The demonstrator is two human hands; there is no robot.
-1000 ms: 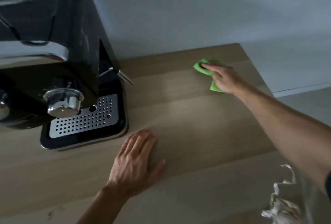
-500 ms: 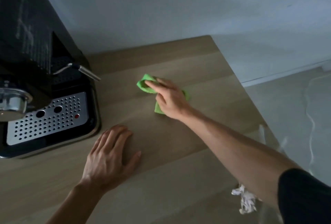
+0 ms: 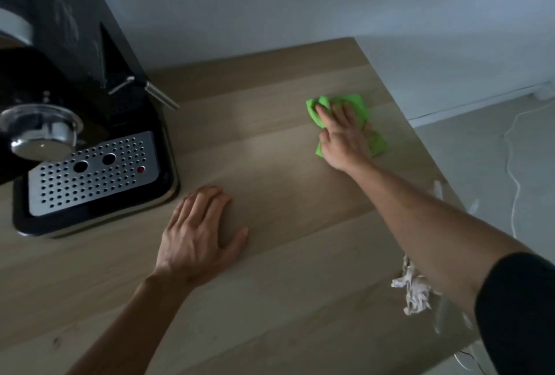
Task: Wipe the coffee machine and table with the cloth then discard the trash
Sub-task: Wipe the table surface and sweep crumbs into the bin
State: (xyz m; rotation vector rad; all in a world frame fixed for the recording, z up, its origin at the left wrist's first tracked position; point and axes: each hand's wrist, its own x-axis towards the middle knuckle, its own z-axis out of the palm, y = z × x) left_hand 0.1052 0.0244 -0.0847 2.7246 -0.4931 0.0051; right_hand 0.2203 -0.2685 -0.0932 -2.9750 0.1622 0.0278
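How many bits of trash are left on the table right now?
1 visible: a crumpled white paper wad at the table's near right edge, partly behind the right forearm. The arm may hide more. A clear wrapper may lie beside it; too blurred to tell.

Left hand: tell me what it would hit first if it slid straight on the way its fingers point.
The left hand lies flat on the table, fingers pointing up and slightly right. That line looks free across bare wood to the wall; the coffee machine sits left of it.
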